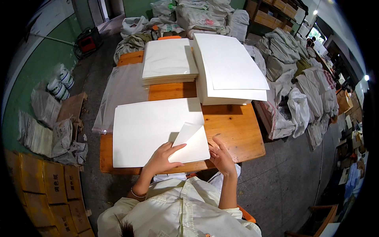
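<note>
Wooden table [241, 136]: left hand [160, 158] splayed on turned-up sheet [188, 133]; right hand [223, 160] half-curled at stack [144, 132], grip unclear.

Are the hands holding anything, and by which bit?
The left hand seems to hold the top white sheet by its folded corner. The right hand is at the paper stack's right edge; whether it grips anything can't be told.

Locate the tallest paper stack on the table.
In the head view, the tallest paper stack stands far right on the wooden table, beside the shorter rear stack, beyond the right hand.
</note>
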`<act>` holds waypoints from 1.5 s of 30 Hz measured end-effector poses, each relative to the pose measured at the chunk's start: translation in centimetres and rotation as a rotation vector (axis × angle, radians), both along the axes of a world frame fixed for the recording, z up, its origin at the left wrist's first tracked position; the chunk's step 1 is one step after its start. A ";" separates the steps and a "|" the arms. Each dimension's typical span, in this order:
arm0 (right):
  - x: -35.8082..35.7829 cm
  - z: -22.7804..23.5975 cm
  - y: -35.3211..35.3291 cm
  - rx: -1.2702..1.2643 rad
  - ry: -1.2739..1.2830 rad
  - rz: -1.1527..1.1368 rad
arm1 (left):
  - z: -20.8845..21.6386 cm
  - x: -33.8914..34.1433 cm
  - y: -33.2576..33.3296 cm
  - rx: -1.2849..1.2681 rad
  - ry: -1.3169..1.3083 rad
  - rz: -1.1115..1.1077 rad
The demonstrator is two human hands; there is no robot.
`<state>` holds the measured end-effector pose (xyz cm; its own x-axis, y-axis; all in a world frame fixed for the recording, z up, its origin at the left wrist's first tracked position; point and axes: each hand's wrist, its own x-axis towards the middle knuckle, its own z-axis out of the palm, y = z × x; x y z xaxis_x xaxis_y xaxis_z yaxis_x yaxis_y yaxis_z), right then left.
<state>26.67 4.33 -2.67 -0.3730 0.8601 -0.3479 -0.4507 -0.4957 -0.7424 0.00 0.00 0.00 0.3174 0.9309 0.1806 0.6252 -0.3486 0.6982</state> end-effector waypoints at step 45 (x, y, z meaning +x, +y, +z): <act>-1.7 -0.6 1.3 0.293 -0.449 0.076 | -0.3 0.0 0.2 0.147 -0.006 0.017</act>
<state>24.97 5.60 -3.24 -0.3076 0.9215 -0.2372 -0.0284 -0.2580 -0.9657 0.04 0.17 -0.29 0.3004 0.8997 0.3168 0.6282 -0.4365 0.6440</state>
